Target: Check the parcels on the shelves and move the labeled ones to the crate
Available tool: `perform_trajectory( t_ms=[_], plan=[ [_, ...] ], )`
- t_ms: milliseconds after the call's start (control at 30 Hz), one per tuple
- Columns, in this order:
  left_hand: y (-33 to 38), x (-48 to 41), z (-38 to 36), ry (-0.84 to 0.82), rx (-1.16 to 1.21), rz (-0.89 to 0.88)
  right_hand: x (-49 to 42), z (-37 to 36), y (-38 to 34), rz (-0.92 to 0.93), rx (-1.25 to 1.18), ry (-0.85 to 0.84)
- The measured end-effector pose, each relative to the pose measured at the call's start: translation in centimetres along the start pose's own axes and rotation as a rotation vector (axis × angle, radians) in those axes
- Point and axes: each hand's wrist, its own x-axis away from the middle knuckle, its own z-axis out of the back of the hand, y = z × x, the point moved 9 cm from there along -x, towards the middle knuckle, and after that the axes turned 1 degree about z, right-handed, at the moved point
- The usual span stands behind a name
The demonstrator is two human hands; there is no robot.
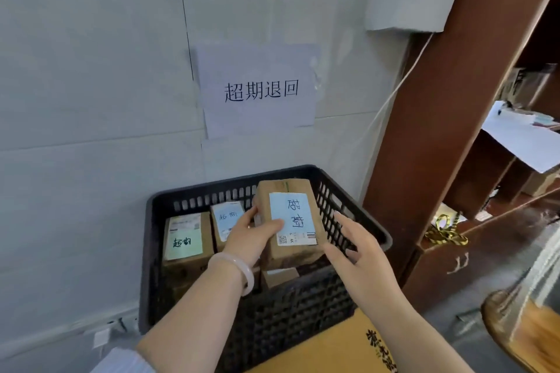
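1. A cardboard parcel (283, 188) is held above the open top of the black plastic crate (303, 306), tilted with its far end towards the wall, and it touches nothing in the crate.
2. Its pale blue label (292, 215) faces up, with handwritten characters and a printed code strip along the near edge.
3. The left hand (250, 238) grips the parcel from its left side: the thumb (272, 225) lies across the label's left edge, and the other fingers curl round the left face, partly hidden behind the box.
4. The right hand (360, 251) sits at the parcel's near right corner with its fingers straight and spread, holding nothing. The palm edge is just beside the corner, but whether it touches cannot be told.
5. The right index finger (341, 218) points up along the parcel's right side, with a narrow gap between them.
6. Inside the crate, at the left, stands a green-labelled parcel (183, 241), and just beside it a blue-labelled parcel (225, 216), partly covered by the left hand.
7. A small box (280, 277) lies lower in the crate, under the held parcel.
8. A pale bracelet (244, 271) circles the left wrist.
9. A paper sign (257, 91) with printed characters is stuck to the wall above the crate.
10. A brown shelf unit (439, 130) stands to the right of the crate
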Motion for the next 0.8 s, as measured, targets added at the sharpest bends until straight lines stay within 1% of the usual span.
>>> perform_trajectory(
  t_ms=[167,267,333,467,567,700,800],
  plan=[
    [-0.3,-3.3,-0.5,0.077,-0.138,0.022,-5.0,-1.9,2.2,-0.005,0.066,-0.068],
    [-1.2,-4.7,-1.6,0.111,-0.217,0.031,-7.8,-3.1,3.7,-0.034,0.114,-0.147],
    [-2.0,-5.1,-2.4,0.129,-0.276,0.068,-9.3,-3.7,4.6,-0.06,0.101,-0.203],
    [-3.3,-6.3,-2.7,0.2,-0.334,0.164,-12.7,-4.1,5.5,-0.019,0.118,-0.238],
    [-3.7,-7.1,-2.2,0.273,-0.38,0.232,-14.5,-4.8,6.4,0.008,0.112,-0.299],
    [-4.8,-7.9,-2.2,0.269,-0.44,0.316,-16.1,-6.0,7.7,0.015,0.11,-0.384],
    [-5.3,-8.0,-1.6,0.261,-0.6,0.366,-16.8,-6.9,8.0,0.048,0.109,-0.447]
  ],
)
